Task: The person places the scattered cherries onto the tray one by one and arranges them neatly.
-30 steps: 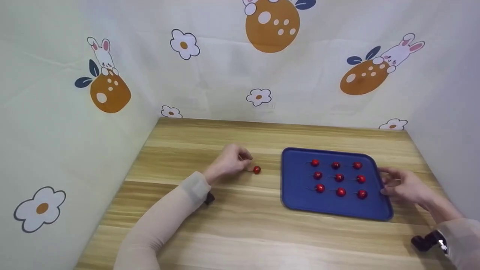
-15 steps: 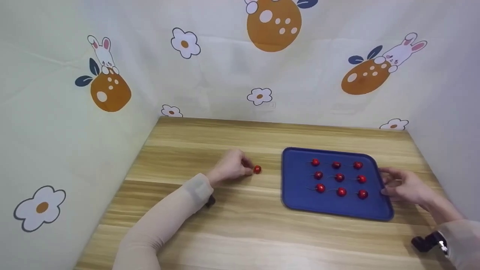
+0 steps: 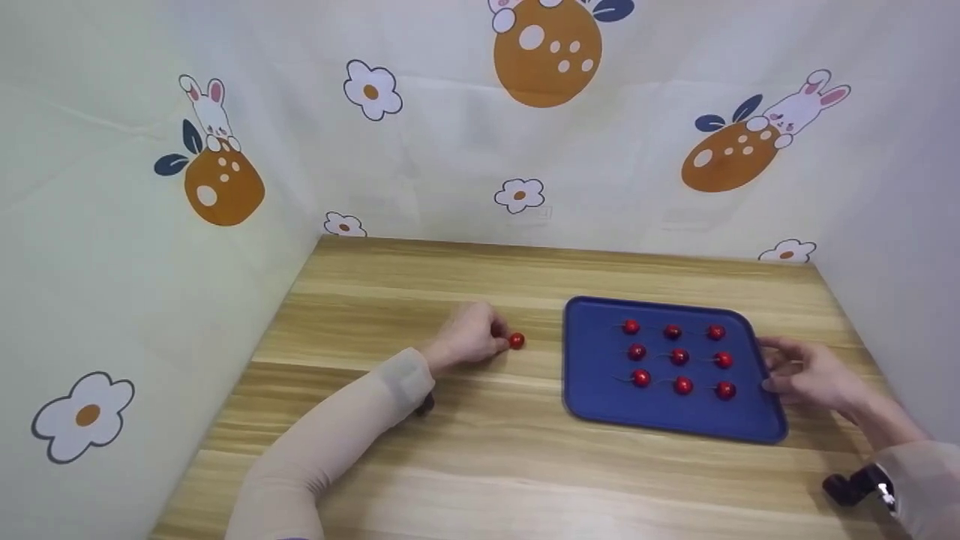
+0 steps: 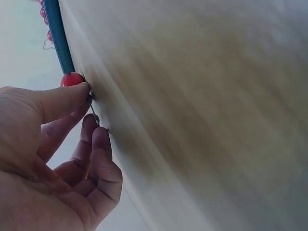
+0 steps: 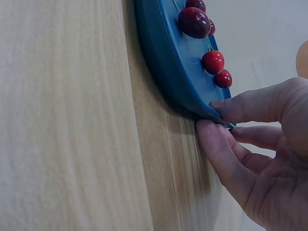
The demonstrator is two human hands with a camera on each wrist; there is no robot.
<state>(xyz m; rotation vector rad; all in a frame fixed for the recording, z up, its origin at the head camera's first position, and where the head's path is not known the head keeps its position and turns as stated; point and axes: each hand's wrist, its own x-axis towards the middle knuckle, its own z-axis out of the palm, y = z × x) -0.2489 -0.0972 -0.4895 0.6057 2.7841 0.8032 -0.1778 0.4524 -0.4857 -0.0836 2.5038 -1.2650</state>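
Observation:
A single red cherry (image 3: 517, 340) is at the fingertips of my left hand (image 3: 469, 334), left of the tray. In the left wrist view my thumb and finger pinch that cherry (image 4: 72, 79), its thin stem (image 4: 94, 111) running down past the other fingertips. The blue tray (image 3: 600, 401) carries several cherries (image 3: 679, 356) set out in three rows, stems mostly pointing left. My right hand (image 3: 810, 375) holds the tray's right edge. Up close in the right wrist view, the thumb lies over the tray's rim (image 5: 211, 113) and the other fingers sit under and outside it.
The wood-grain table (image 3: 465, 465) meets a patterned cloth wall (image 3: 435, 150) at the back, with more cloth at both sides. A dark wrist device (image 3: 855, 484) shows below the right sleeve, close over the table.
My left hand has moved slightly right and its fingers have closed on the lone cherry, which has shifted a little right. The right hand stays at the tray's edge.

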